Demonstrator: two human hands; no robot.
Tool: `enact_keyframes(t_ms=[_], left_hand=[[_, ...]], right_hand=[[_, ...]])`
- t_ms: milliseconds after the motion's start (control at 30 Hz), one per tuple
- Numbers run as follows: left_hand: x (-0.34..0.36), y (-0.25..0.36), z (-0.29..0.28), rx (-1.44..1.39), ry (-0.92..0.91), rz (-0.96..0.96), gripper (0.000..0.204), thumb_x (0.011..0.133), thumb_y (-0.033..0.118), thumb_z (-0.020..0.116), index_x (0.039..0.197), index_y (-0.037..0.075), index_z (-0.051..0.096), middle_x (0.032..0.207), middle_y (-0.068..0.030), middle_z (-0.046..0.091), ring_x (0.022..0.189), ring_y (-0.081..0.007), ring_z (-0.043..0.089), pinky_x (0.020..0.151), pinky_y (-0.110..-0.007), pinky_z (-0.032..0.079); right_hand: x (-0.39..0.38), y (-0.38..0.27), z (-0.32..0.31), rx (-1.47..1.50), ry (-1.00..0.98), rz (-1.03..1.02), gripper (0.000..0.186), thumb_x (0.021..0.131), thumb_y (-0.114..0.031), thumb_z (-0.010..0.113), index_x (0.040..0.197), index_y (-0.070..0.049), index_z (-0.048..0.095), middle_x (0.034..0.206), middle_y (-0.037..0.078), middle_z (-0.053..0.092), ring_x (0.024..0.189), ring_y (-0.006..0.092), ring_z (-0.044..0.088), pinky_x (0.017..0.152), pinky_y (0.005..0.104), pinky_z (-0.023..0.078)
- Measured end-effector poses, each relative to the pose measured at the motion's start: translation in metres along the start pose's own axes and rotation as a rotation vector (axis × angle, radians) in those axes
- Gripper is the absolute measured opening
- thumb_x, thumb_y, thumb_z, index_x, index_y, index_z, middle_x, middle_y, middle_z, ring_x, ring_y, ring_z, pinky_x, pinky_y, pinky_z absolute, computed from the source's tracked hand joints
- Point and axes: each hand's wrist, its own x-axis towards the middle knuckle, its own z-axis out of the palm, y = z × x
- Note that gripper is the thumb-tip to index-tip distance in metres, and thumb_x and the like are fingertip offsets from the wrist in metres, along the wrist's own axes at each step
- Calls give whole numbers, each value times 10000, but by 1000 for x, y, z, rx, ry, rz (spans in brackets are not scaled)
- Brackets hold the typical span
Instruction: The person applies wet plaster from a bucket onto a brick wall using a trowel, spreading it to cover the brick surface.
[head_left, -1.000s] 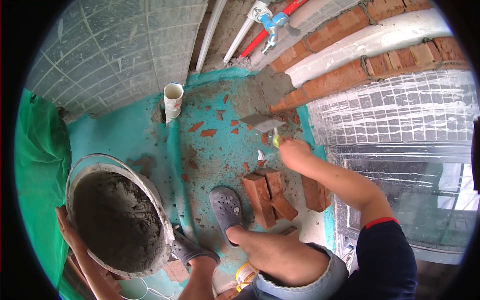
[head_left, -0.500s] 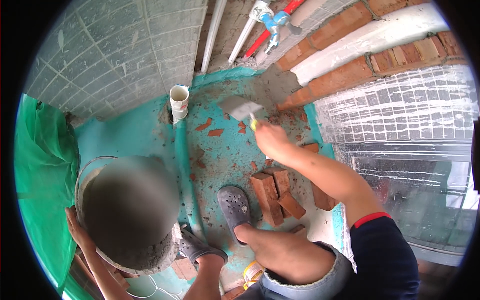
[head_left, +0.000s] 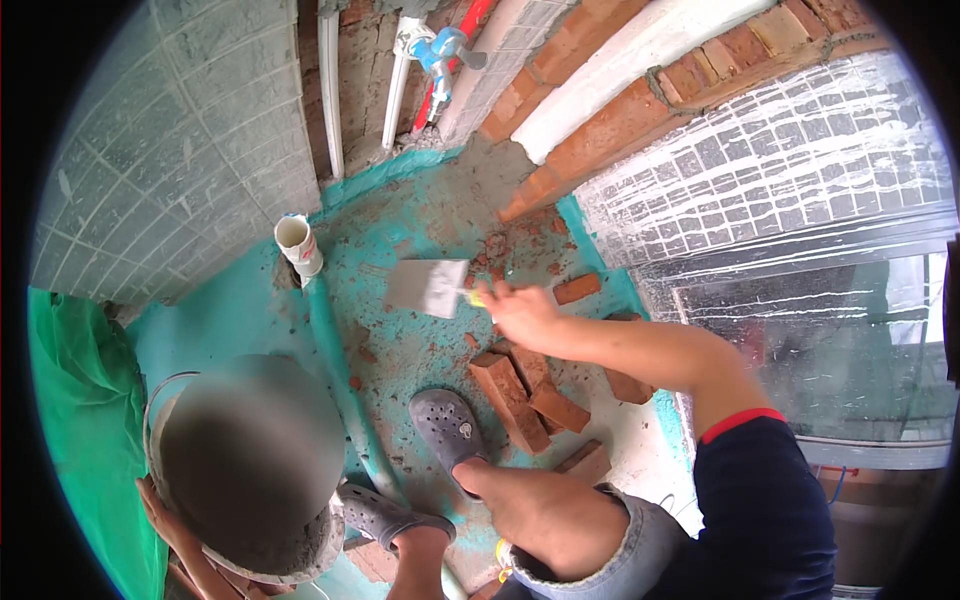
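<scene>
My right hand (head_left: 525,315) is closed round the yellow handle of a trowel (head_left: 415,285). Its flat metal blade, smeared pale toward the handle, is over the green-coated floor (head_left: 400,345), which is strewn with grit and brick chips. At the lower left, my left hand (head_left: 165,518) grips the outer side of a round bucket (head_left: 328,540); some of its fingers are hidden. Grey material that looks like mortar (head_left: 240,480) shows inside, partly blurred. Several red bricks (head_left: 508,400) lie below my right forearm, one resting tilted on others.
An open white pipe (head_left: 296,240) stands up from the floor, and a green-coated pipe (head_left: 340,385) runs from it past my shoes. Green netting (head_left: 85,420) hangs at left. Ahead are a blue tap (head_left: 438,50) and a brick ledge (head_left: 610,140); tiled walls flank the floor.
The trowel has come back nearer to me, and its blade is now sharper and turned more face up. My left hand stays at the bucket. The whole view has shifted.
</scene>
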Motion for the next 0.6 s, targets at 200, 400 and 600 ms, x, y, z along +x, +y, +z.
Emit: enact_keyframes(t_ms=[200,400,600], left_hand=[[-7,43,4,-270,6,-193,590,988,484,331,1178,-13,586,1158,-150,584,1054,-263,528,962,-365,380],[-2,48,9,-306,33,-289,607,975,509,346,1172,-10,590,1141,-161,590,1033,-278,532,950,-374,376],[-1,18,2,-158,51,-177,604,974,511,341,1170,-2,592,1146,-168,589,1028,-287,527,953,-379,369]], right_hand=[[-104,89,-42,-157,-320,103,575,782,-76,522,1335,20,401,927,132,610,678,229,651,522,334,496],[-66,84,-48,-10,-171,185,601,758,-30,520,1346,11,400,974,180,601,733,288,649,620,385,510],[-95,107,-15,83,-221,228,542,759,-41,525,1296,-8,459,947,193,631,791,328,646,663,421,515]])
